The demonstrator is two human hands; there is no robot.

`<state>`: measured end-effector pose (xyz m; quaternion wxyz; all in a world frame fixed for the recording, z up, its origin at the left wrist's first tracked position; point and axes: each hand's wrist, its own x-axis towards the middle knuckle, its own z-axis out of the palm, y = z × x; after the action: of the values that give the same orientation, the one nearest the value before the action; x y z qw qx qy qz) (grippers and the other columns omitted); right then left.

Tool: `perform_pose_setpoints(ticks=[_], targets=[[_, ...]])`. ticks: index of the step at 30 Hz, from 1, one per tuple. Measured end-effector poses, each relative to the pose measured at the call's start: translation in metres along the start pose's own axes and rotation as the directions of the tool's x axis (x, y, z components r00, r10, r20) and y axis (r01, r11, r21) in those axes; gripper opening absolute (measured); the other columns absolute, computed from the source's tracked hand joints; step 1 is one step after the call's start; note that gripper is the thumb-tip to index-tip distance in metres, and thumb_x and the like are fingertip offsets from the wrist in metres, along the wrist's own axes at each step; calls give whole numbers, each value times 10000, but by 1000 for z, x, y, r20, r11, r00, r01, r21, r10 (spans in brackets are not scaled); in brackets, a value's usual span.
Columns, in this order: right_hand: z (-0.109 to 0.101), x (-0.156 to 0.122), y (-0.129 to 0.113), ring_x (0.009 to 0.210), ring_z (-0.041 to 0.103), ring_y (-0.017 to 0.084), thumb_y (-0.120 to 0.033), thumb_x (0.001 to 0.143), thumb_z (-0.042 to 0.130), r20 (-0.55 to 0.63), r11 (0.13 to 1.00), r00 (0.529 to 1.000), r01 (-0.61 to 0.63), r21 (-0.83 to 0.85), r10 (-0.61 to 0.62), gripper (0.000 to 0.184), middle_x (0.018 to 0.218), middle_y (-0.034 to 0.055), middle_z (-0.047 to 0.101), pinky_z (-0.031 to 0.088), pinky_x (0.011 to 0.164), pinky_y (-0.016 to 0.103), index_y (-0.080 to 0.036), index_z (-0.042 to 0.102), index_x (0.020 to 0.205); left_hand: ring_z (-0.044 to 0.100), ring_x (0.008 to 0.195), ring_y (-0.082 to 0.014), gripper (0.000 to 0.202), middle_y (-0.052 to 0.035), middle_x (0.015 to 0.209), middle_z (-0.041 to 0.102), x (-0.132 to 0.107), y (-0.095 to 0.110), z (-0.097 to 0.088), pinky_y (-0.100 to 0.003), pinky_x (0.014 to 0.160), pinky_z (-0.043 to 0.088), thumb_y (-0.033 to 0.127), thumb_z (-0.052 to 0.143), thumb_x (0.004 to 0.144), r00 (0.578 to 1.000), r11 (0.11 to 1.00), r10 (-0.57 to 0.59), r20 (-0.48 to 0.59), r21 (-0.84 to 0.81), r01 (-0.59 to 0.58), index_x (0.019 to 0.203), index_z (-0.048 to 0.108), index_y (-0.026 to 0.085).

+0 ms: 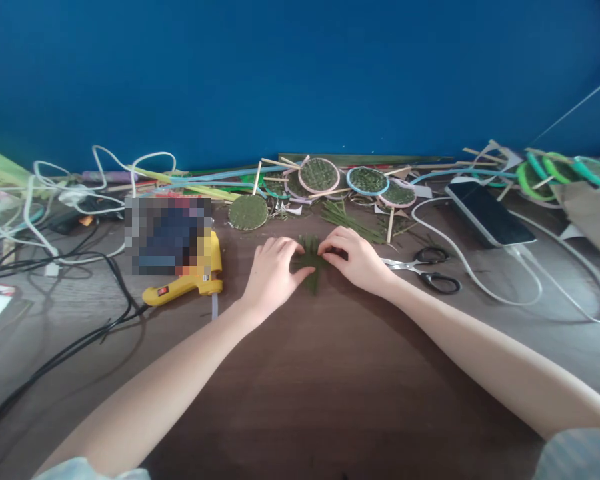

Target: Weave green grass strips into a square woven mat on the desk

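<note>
Both hands meet at the middle of the dark wooden table [300, 387] over a small woven patch of green leaf strips [311, 263]. My left hand [273, 273] rests on the patch's left side, fingers curled and thumb pressing its edge. My right hand [357, 257] pinches the patch's right side with bent fingers. Loose strip ends stick out above and below the hands.
A yellow glue gun [193, 280] lies left of my hands, black-handled scissors [427, 270] right. Round woven leaf discs [320, 175] and sticks lie along the blue wall. A phone [487, 213] with white cable sits at the right; tangled cables [55, 220] cover the left.
</note>
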<state>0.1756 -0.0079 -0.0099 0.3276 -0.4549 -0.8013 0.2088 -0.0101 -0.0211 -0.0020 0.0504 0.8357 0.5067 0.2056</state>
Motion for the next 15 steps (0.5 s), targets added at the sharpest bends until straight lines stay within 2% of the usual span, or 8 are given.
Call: perform_pose_setpoints(ticks=[8, 15], targets=[[-1, 0, 0, 769, 494, 158, -78, 756, 533, 16, 1000, 1000, 17, -6, -17, 123, 806, 38, 553, 413, 706, 306, -183, 597, 743, 530, 891, -223, 239, -26, 907, 608, 0, 0, -2, -347, 746, 387, 340, 674, 734, 1000, 1000, 3, 16, -10, -3, 827, 530, 173], [-1, 0, -2, 732, 486, 150, -62, 711, 521, -13, 999, 999, 29, 16, -29, 127, 774, 29, 527, 422, 679, 295, -188, 534, 714, 521, 889, -227, 237, -38, 893, 592, 0, -1, -1, -357, 757, 405, 332, 672, 737, 1000, 1000, 6, 25, -29, -5, 853, 543, 170]])
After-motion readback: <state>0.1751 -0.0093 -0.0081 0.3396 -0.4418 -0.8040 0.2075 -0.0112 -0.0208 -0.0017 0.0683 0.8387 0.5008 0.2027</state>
